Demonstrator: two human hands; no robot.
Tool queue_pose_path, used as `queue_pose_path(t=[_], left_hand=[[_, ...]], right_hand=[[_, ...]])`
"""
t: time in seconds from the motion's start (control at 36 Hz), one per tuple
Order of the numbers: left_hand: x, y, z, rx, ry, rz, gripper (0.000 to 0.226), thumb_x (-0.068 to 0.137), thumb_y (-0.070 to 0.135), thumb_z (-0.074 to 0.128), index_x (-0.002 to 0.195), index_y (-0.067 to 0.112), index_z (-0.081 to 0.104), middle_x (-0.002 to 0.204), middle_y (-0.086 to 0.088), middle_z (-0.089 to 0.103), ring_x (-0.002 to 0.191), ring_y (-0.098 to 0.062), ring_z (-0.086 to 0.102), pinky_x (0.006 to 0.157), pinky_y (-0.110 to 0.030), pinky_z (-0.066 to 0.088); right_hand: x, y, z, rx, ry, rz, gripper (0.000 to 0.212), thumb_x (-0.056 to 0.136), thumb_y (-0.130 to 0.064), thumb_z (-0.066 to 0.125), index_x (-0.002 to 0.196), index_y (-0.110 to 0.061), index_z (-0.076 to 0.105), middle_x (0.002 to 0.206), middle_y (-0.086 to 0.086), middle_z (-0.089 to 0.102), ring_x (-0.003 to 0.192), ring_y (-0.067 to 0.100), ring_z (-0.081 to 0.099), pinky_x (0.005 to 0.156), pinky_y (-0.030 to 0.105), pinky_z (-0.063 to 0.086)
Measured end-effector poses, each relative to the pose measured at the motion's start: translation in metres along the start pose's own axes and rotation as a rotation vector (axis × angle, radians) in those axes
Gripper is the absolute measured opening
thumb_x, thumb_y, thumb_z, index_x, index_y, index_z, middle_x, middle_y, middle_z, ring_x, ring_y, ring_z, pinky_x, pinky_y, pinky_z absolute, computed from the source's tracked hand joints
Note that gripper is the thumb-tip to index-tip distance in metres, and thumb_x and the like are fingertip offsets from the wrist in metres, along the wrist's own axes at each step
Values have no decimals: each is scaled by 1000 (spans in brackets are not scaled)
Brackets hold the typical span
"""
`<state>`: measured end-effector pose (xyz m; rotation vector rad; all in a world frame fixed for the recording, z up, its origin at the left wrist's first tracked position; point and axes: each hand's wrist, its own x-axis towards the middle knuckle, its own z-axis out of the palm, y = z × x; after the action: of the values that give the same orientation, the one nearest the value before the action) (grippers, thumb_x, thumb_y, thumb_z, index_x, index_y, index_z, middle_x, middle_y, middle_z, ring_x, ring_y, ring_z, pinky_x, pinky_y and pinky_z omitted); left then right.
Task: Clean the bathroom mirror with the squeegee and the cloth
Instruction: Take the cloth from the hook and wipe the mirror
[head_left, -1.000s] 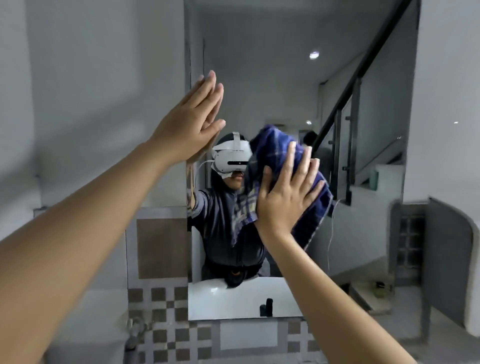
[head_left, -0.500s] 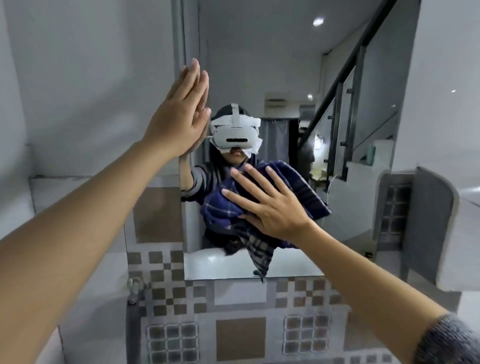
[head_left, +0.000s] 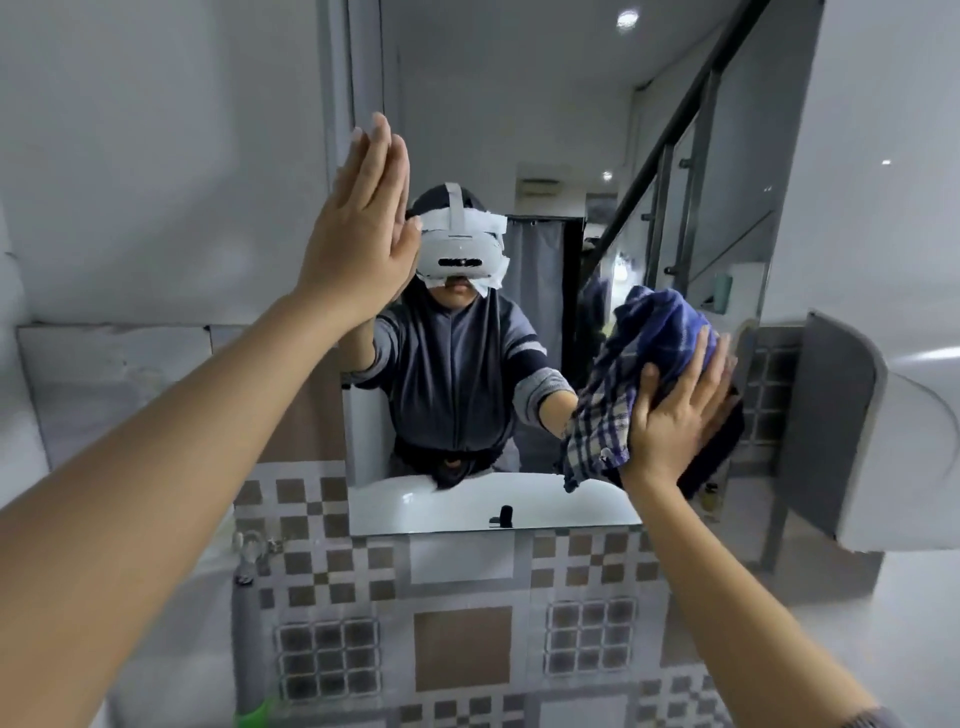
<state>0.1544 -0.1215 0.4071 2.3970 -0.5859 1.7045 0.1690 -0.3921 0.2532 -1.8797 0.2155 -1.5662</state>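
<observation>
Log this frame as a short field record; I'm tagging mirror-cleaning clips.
left hand: flat, fingers straight, against the mirror at its left edge
right hand: spread fingers press the checked cloth to the glass
checked cloth: blue, bunched, low on the mirror's right side
mirror: wall-mounted, above patterned tiles
reflection: the person, wearing a white headset

Grey wall (head_left: 156, 156) stood on my left. Checked tiles (head_left: 462, 644) ran low before me; tap (head_left: 253, 545) with grey hose (head_left: 249, 639) sat at their left. White curved fixture (head_left: 909, 457) stood right.
</observation>
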Motion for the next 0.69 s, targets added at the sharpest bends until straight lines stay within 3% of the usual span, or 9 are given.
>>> queue_pose_path(t=[0.11,0.22,0.33,0.44,0.61,0.69], left_hand=[[1,0,1,-4,2,1,62,96,25,36,147,8,5,157,-10,-3,144,-24,-5,109,-17,-9],[0,-5,0,-6,-1,9,62,97,26,36,147,9,5,157,-9,-3,144,-23,-5,105,-11,-12],[0,-7,-2,-7,-12,20,64,97,28,37,147,11,3,157,-8,-5,144,-21,-7,107,-13,-10],[-4,-4,-3,-28,-19,23,62,97,26,38,147,11,5,157,-8,-3,144,-22,-5,110,-18,-1],[-16,-3,5,-2,21,55,58,97,25,35,146,6,11,156,-13,5,144,-27,1,106,-9,-9],[-22,2,10,-12,42,31,57,96,25,35,146,7,13,156,-14,7,143,-28,3,107,-10,-10]], right_hand=[[-35,-23,14,25,45,138,65,94,-51,26,142,-8,34,149,18,34,136,38,33,109,56,24],[-70,-49,34,17,21,48,60,94,-50,29,143,-14,30,150,17,33,139,34,25,112,55,17],[-97,-88,48,-7,-103,-254,56,95,-46,36,145,-25,23,152,12,28,143,30,16,115,52,7],[-118,-115,56,-79,-260,-654,51,96,-46,36,144,-33,26,153,7,27,143,28,18,116,50,8],[-135,-84,61,-180,-478,-1383,49,98,-42,29,146,-30,26,154,4,27,144,28,19,117,46,6],[-121,-58,52,-234,-517,-1538,54,96,-42,31,147,-29,21,155,4,24,144,27,17,117,45,5]])
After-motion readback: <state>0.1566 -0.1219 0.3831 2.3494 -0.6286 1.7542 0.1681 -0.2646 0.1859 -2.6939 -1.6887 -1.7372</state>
